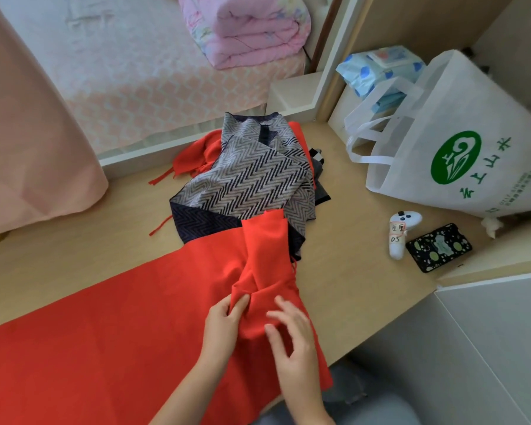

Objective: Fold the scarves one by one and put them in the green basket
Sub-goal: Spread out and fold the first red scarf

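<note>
Nearest me, my left hand [224, 326] has its grip pinched on a bunched ridge of the red scarf [120, 348], thumb and fingers closed round the cloth. My right hand [292, 348] sits just beside it with its fingers spread and loosely bent over the same fabric. Its grip looks apart, though blur makes that hard to confirm.

The red scarf lies mostly flat across the near bench [350, 271], running off to the left. One corner hangs over the front edge, and a twisted strip reaches up onto the pile behind. I see no tidy fold in it, so I judge this scarf is only being straightened, with the folding proper not yet begun.

Further back, a chevron scarf [242, 179] lies crumpled on top of a second red scarf [196, 151], and a dark cloth [318, 179] peeks out at the right. All of these are unfolded, so most of the job remains.

No green basket is in view, so I cannot tell whether anything has gone in. The only container on the bench is a white bag [472, 148], far right.
</note>
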Tool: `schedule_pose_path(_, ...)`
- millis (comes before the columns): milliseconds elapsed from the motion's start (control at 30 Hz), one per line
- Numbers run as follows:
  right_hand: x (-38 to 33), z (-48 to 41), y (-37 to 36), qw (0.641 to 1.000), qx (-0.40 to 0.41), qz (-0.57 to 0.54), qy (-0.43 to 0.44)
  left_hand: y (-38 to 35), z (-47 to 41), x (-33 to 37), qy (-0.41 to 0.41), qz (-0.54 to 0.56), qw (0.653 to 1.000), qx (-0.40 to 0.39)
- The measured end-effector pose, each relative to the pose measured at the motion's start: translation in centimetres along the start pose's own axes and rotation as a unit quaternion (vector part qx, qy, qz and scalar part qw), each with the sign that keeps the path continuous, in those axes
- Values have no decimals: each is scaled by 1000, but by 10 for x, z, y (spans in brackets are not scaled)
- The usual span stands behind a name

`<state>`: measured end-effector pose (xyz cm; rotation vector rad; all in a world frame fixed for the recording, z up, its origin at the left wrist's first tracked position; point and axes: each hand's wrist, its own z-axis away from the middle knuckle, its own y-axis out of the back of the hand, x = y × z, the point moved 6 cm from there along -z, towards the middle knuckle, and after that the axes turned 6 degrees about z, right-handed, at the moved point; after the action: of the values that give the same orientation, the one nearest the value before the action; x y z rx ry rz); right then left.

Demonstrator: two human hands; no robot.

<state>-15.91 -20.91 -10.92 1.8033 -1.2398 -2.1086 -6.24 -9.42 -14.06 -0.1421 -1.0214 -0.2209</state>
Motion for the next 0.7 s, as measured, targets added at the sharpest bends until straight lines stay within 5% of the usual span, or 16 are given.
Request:
schedule_pose_path(167, 47, -14, 13, 960, -30, -106, -256, -3, 6, 19, -35, -2, 999, -8)
schedule_pose_path(267, 42, -24, 20, 971, -39, -70, -223, -5, 11, 32, -62, 8, 998, -12)
schedule_pose_path(500, -28, -33, 79, 979, 147, -84, -112, 7, 9, 63, -99, 72, 992, 39)
schedule_pose_path(600, -57, -29, 74, 981, 111, -140, -69, 5, 1, 50, -21, 80, 997, 0)
schedule_pose_path(700, -66, -13, 33, 983, 5, -173, -63, 19, 2, 28, 67, 54, 995, 47)
